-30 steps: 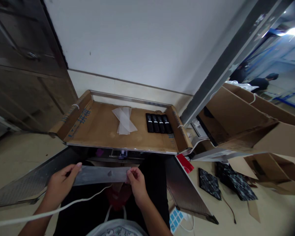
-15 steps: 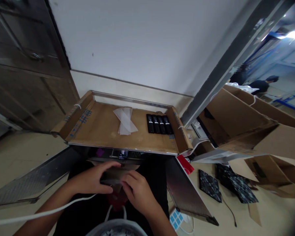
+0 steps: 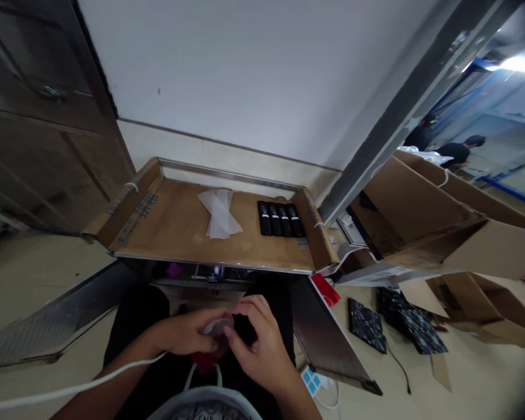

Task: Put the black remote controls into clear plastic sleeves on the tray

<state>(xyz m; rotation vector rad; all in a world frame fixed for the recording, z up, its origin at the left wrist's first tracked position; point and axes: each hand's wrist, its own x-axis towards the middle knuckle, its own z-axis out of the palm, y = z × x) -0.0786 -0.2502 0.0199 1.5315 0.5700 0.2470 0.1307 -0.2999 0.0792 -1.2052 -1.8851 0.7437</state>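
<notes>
Low in front of my lap, my left hand point(image 3: 190, 333) is closed around a clear plastic bag point(image 3: 217, 327), bunched between thumb and fingers. My right hand point(image 3: 260, 345) curves in from the other side, its thumb and fingertips at the bag's edge, apparently pinching it. The bag's lower part is hidden by my left fingers. Beyond the hands, flat translucent plastic sleeves point(image 3: 221, 214) lie crossed on a cardboard-lined tray point(image 3: 179, 233). Toward the tray's right end, several black oblong items point(image 3: 280, 219) with white labels lie side by side.
Open metal doors point(image 3: 332, 338) flank my legs. A white cable point(image 3: 91, 382) crosses my left forearm. Cardboard boxes point(image 3: 424, 216) stand to the right, with dark patterned flat pieces point(image 3: 367, 325) on the floor. A person point(image 3: 457, 153) is bent over in the far right background.
My hands have come closer together. The plastic, stretched between them before, is now bunched in my left fingers. The view has shifted slightly; the tray items have stayed in place.
</notes>
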